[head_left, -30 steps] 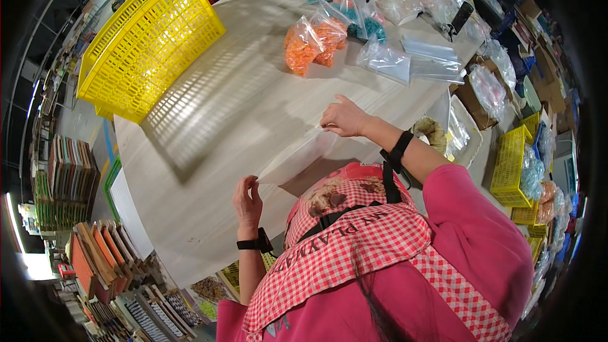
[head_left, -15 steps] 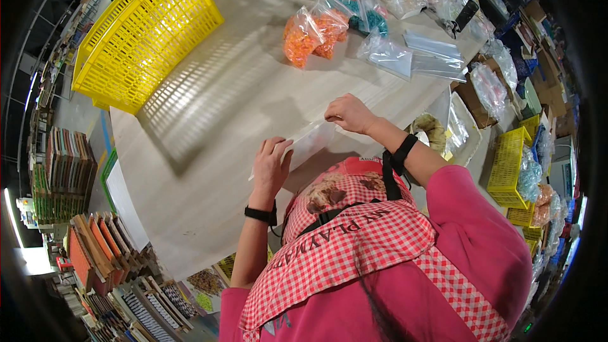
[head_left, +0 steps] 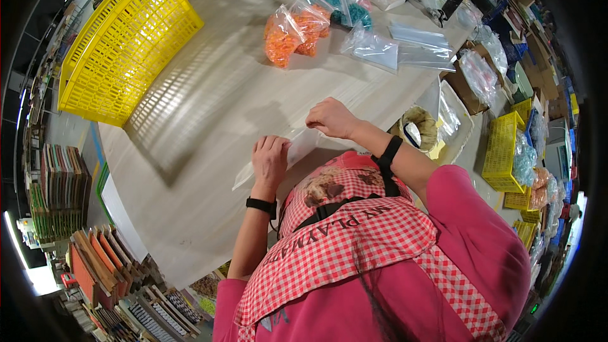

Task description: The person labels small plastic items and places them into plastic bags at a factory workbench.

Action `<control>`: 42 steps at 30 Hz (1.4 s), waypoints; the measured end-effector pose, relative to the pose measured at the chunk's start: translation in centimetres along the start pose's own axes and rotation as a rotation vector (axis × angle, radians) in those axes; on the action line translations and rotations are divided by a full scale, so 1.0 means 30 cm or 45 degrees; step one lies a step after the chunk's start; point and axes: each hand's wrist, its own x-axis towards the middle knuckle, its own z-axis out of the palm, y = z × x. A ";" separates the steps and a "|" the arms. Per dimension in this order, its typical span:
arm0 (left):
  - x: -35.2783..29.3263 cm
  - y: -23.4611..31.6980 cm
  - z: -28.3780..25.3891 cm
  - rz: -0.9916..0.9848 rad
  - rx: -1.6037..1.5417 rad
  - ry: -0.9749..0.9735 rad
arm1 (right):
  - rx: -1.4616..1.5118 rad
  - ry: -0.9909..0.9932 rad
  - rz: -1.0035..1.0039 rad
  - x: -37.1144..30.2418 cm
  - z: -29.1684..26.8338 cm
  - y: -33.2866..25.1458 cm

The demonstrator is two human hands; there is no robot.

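Observation:
Between my hands, low over the near edge of the table [head_left: 209, 152], lies a clear plastic bag [head_left: 303, 147]. My left hand [head_left: 271, 161] grips it, its fingers bent together; a strip of the film sticks out to the left of this hand. At the other end, my right hand [head_left: 332, 118] pinches the bag with curled fingers. Its fingertips are partly hidden. Whether the bag contains anything is hard to tell. Farther off lie clear bags of small orange pieces [head_left: 282, 41] and a bag of teal pieces [head_left: 354, 16].
A yellow plastic basket [head_left: 130, 44] stands at the table's far left. Flat clear bags [head_left: 373, 49] lie toward the back right, near a black device on a stand [head_left: 451, 5]. Right of the table are a round container [head_left: 418, 125] and a yellow crate [head_left: 503, 152].
The whole view has shifted slightly. My hands have come a little closer together, and the left fingers have drawn together. More of the bag's end now shows left of my left hand.

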 end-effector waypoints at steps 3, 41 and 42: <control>-0.040 -0.011 -0.029 -0.054 0.032 -0.002 | 0.038 -0.027 -0.005 0.006 -0.001 0.005; -0.147 -0.066 -0.087 -0.245 -0.042 0.047 | -0.247 -0.133 -0.407 0.108 0.100 -0.211; -0.149 -0.065 -0.087 -0.241 -0.039 0.062 | -0.250 -0.131 -0.413 0.107 0.101 -0.215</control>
